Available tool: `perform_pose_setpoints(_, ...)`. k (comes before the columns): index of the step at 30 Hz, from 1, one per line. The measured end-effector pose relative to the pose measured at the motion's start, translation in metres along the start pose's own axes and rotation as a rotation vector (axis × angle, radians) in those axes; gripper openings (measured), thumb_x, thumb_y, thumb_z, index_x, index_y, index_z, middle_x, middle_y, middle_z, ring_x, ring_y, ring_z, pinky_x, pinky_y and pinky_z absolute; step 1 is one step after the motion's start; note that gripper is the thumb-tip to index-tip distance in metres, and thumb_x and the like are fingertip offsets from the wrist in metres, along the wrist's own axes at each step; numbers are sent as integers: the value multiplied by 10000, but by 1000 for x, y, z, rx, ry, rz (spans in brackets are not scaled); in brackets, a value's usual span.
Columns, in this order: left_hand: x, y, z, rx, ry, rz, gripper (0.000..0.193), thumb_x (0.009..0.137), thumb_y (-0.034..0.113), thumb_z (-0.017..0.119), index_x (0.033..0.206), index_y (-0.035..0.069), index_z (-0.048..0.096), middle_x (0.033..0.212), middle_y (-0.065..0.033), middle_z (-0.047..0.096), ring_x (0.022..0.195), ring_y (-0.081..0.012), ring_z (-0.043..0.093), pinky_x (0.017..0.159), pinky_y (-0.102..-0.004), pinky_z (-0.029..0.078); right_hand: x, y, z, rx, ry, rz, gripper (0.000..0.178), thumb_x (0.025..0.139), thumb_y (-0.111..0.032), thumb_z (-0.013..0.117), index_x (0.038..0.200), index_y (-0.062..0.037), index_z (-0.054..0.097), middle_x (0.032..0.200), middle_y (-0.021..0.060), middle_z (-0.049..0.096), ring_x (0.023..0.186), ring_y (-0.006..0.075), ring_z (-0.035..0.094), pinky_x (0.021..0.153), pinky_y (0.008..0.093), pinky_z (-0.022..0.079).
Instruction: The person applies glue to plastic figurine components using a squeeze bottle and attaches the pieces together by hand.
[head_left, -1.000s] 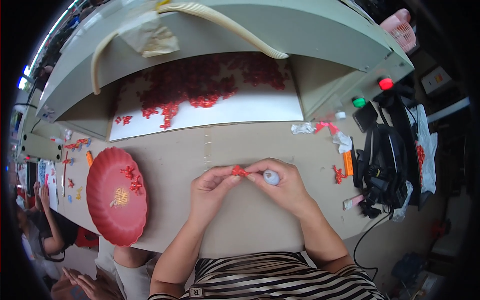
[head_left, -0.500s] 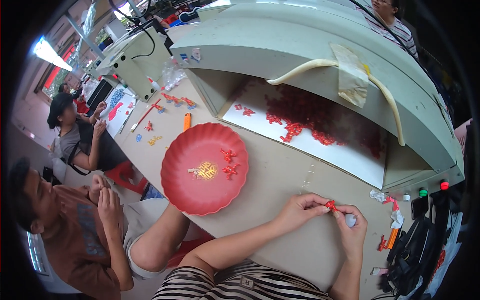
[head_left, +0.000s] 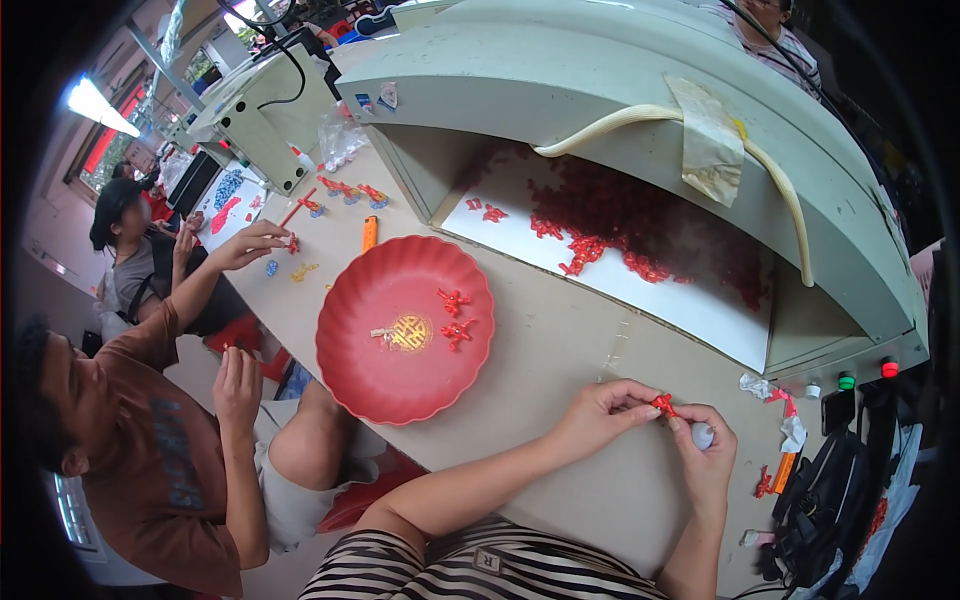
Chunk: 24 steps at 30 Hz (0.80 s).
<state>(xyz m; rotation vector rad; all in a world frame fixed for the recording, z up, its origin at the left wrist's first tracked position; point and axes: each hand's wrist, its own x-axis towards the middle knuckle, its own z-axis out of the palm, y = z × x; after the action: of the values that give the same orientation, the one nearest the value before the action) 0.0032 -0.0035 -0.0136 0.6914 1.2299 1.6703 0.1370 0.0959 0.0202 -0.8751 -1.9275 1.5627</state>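
In front of me my left hand (head_left: 600,420) pinches a small red plastic figure (head_left: 663,405) between thumb and fingertips. My right hand (head_left: 705,455) grips the other side of the same piece, and a whitish rounded thing (head_left: 702,435) shows against its palm; its kind I cannot make out. To the left stands a red scalloped bowl (head_left: 345,330) with a gold emblem. Two red figures (head_left: 455,333) lie along its right side. Behind my hands, many similar red pieces (head_left: 585,250) are heaped on a white sheet (head_left: 725,335) inside a grey machine housing (head_left: 560,90).
A cream cord (head_left: 620,128) is taped to the housing. At right lie a black bag (head_left: 825,490), an orange-handled cutter (head_left: 784,470) and red scraps. Left of the bowl are another orange handle (head_left: 370,232) and several coloured figures. A co-worker (head_left: 170,460) sits close on the left.
The co-worker on the left has stretched an arm over the table to the small pieces beside the brush. My hands have hardly moved and keep the red figure between them.
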Motion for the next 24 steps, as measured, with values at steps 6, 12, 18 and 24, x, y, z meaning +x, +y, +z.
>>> perform_pose_setpoints(6,5,-3,5,-14,-15,6,195,824,80,587,1005,7,586,895,-36,631,806,-76,582,729,-214,473,-1,-3,-6,-57,9,-46,120,747,31,624,862,0,610,821,49,605,749,105,552,663,216,434)
perform_pose_setpoints(12,3,0,-2,-18,4,-46,203,819,51,589,1017,9,578,927,-59,626,847,-104,585,756,-231,476,4,1,1,-62,-22,-157,156,730,28,645,878,-8,611,859,64,608,785,128,573,699,228,449)
perform_pose_setpoints(18,2,6,1,-58,11,-91,223,813,28,590,1033,4,558,954,-66,619,879,-116,586,779,-241,475,4,-1,-3,-67,-11,-177,163,713,49,653,860,-9,612,877,73,605,802,145,581,710,240,458)
perform_pose_setpoints(24,0,8,3,-40,5,-106,206,820,21,579,1024,-2,557,962,-69,618,880,-115,585,784,-238,470,2,2,-4,-19,-18,-175,163,707,59,654,849,-8,611,881,83,606,818,151,583,717,245,462)
